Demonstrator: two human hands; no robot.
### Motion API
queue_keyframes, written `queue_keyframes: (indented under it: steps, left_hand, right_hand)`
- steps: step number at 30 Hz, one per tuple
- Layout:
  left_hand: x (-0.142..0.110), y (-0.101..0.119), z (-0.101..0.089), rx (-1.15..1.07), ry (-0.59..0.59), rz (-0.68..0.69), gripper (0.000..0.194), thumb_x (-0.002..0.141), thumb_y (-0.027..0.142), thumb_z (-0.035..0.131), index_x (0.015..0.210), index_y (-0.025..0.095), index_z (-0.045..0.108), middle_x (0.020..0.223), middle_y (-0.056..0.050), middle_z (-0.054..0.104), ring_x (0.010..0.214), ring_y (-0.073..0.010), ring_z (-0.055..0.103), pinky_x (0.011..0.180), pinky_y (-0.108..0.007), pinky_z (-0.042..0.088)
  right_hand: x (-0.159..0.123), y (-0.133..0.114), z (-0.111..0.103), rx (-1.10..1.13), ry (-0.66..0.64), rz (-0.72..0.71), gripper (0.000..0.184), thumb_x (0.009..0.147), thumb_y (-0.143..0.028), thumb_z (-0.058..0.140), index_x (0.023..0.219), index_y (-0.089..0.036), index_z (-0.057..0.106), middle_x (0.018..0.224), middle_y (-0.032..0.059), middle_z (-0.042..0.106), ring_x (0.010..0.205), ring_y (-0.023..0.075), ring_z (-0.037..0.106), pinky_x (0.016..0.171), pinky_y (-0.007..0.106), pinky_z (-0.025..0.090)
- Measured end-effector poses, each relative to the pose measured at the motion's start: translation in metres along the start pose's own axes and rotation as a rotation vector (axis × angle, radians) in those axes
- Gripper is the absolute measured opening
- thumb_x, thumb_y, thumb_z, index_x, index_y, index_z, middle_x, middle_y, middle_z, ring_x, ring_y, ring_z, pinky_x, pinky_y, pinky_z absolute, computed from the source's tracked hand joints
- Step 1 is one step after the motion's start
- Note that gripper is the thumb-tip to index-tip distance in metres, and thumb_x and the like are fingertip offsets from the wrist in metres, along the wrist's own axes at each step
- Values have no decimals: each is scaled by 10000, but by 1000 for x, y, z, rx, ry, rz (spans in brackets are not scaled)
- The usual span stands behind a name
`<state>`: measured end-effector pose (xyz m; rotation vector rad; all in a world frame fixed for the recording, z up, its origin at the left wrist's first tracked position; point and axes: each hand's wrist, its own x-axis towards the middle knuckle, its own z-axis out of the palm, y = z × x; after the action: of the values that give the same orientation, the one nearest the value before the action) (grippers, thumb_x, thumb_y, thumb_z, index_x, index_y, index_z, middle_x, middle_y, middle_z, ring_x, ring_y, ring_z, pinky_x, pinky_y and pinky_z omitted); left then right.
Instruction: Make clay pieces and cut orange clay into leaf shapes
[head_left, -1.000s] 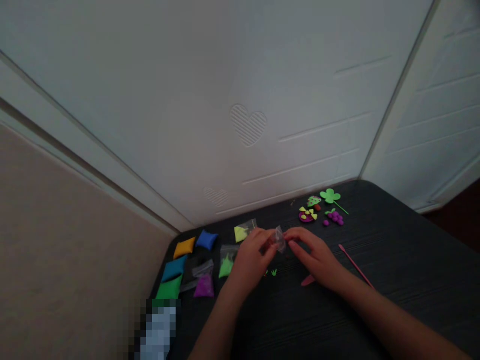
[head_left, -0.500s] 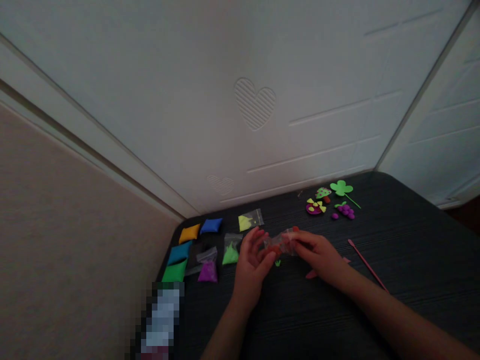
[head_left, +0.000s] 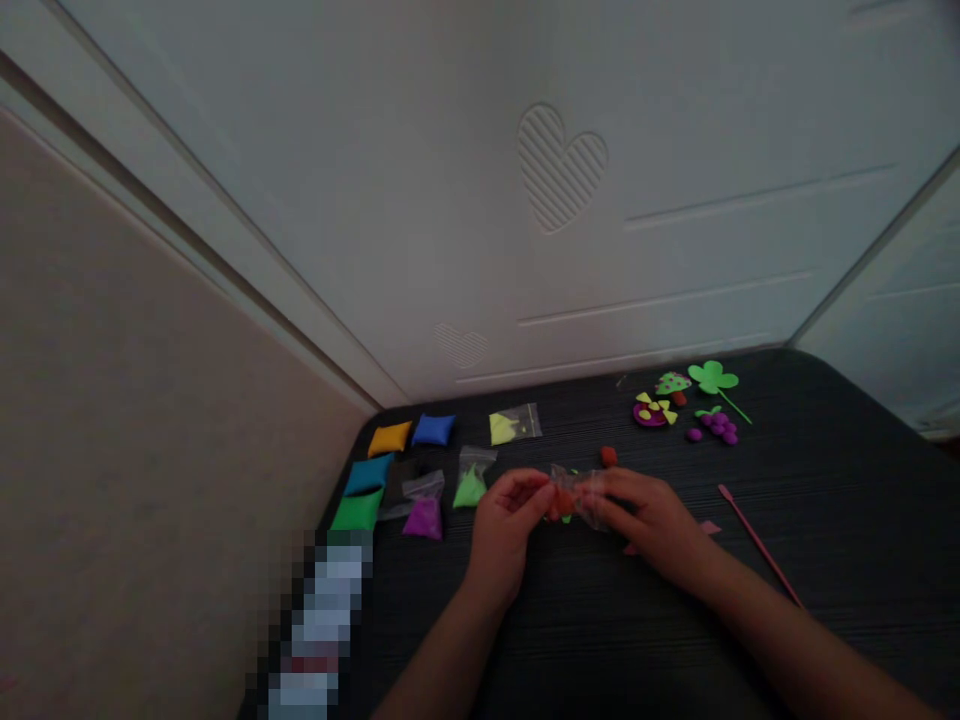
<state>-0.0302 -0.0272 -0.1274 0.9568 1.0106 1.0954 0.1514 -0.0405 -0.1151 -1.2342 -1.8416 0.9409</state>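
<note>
Between my two hands is a small clear plastic bag with orange-red clay in it. My left hand pinches the bag at its clay end. On the other side, my right hand grips the bag's clear end, its fingers partly behind the plastic. A red-brown lump of clay lies on the table just beyond the bag. Bits of light green clay show behind the bag, mostly hidden. Pink pieces stick out on either side of my right hand, which covers their middle.
On the left of the dark table lie several clay packets, among them a purple bag, a light green bag and a yellow bag. Clay grapes, a clover and a mushroom lie back right, a pink stick tool nearer.
My left fingers have closed from a loose spread to a pinch on the bag. The red-brown lump now shows on the table beyond it. The view has shifted slightly.
</note>
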Motion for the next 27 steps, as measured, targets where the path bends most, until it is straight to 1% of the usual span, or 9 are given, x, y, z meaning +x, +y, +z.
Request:
queue_keyframes:
  steps: [2,5,8,11,13,17,21,23,27]
  left_hand:
    - [1,-2,0,-1,-30,-11,125,742,213,677,836,169,607,721,5,663,638,-98,577,651,-235,451]
    - [2,-4,1,-15,-65,-20,157,737,203,684,856,154,594,775,-14,675,680,-102,602,659,-229,463]
    - [3,-6,1,-53,-27,-9,223,715,184,705,887,171,563,776,17,651,668,-93,608,638,-220,472]
    - [2,-7,2,-75,30,-7,269,675,159,737,867,182,551,738,53,616,660,-84,611,628,-206,478]
    - [1,-8,3,-90,50,-24,257,661,155,748,835,172,559,730,48,625,680,-89,623,644,-204,484]
    - [-1,-5,5,-135,54,-60,168,696,185,726,815,157,611,751,18,676,687,-81,634,679,-195,492]
    - [-2,2,4,-206,2,-113,157,678,188,737,820,162,677,820,-14,719,765,-98,659,744,-203,506]
    - [-2,5,3,-235,-20,-145,160,653,189,753,802,169,698,815,-17,727,759,-100,664,724,-196,512]
    - [-1,5,-1,-206,-28,-153,130,626,189,770,742,181,711,749,-2,725,648,-83,650,639,-184,512]
  right_hand:
    - [0,1,2,-14,26,-30,205,872,-241,513,952,-245,702,966,22,709,899,156,644,829,279,496]
    - [-1,1,3,12,19,-71,227,876,-206,507,1012,-253,682,1047,21,694,967,142,630,872,259,473]
    - [-1,2,3,6,-28,-65,238,871,-226,529,1064,-267,664,1075,16,685,1008,140,617,891,250,464]
    - [-2,5,6,-50,-29,-48,212,851,-239,569,1033,-268,673,1043,7,693,973,139,626,877,251,470]
    - [-2,8,9,-103,4,-73,198,836,-231,588,1011,-261,676,1033,5,696,957,141,628,881,261,467]
    - [-2,11,11,-188,93,-127,194,823,-211,600,1001,-231,673,1006,16,703,948,153,630,880,282,469]
    - [-4,8,7,-203,149,-151,213,815,-195,606,1019,-215,664,1000,21,705,937,152,635,856,270,479]
    - [-6,6,6,-199,160,-175,219,813,-186,607,1023,-219,661,997,17,705,935,148,635,853,261,478]
    - [-7,4,5,-198,183,-220,239,795,-171,627,1027,-221,653,974,13,706,921,145,635,847,260,476]
